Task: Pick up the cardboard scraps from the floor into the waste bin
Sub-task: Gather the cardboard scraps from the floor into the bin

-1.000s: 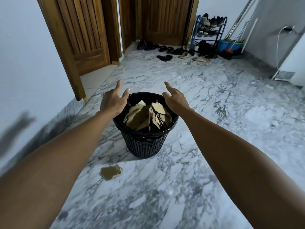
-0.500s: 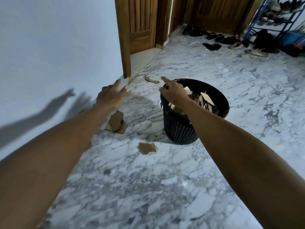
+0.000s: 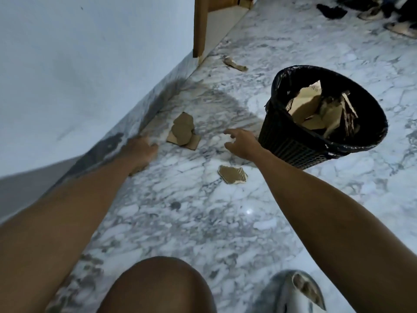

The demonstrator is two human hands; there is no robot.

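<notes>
— Fingers (image 3: 228,132) of the right hand (image 3: 242,143): spread loose and slightly hooked, holding nothing, aimed toward the stacked scraps (image 3: 183,132) just ahead and to the left.

— And the left hand (image 3: 141,150)?

— Blurred. Lay low near the floor (image 3: 203,222) by the wall (image 3: 79,64), fingers apparently relaxed and empty, though too smeared to be sure. Possibly hid something beneath; could not tell.

— Why both arms out like that?

— Probably to flank the stacked scraps from either side, one knee (image 3: 155,285) bent low for reach. Just a judgement.

— Where were the rest of the scraps?

— Small scrap (image 3: 232,175) flat on the floor, below the right wrist and near the foot of the waste bin (image 3: 293,150). Torn strip (image 3: 234,65) farther off, close to the door frame (image 3: 199,26). Stacked scraps between the two hands, touching neither.

— The bin itself?

— Upright just right of the right hand, lined with a black bag and already holding several cardboard pieces (image 3: 316,109), so kept within an arm's swing for dropping. Seemed well along, with three lots left on the floor.

— Anything else around?

— Sandals (image 3: 331,11) at the far top, a grey slipper (image 3: 293,292) at the bottom edge.
</notes>
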